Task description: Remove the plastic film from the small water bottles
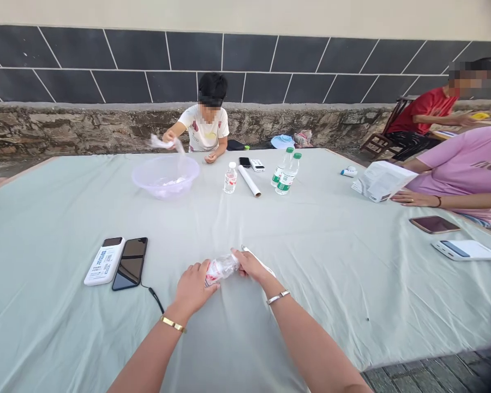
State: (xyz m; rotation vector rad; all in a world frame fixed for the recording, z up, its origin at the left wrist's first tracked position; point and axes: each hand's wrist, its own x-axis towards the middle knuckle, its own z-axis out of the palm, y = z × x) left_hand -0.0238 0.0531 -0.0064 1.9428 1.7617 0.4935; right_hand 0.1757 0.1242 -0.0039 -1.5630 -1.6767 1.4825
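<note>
A small clear plastic bottle [223,268] with a red and white label lies tilted between my hands, just over the cloth. Around its label end my left hand [195,286] is closed. The fingers of my right hand [249,263] pinch the other end, where the cap is mostly hidden. Beside my right hand, a thin white stick-like item [257,259] lies partly behind the wrist. To the left of my left hand are a dark phone [130,264] with a black strap and a white power bank [105,262].
On the pale cloth-covered table [180,224] stand a purple basin [166,177], another small bottle [230,178], a white roll [249,182] and two green-capped bottles [285,177]. Across, a person [204,128] holds clear plastic over the basin. At right, a person in pink [470,164] holds a white booklet [382,180].
</note>
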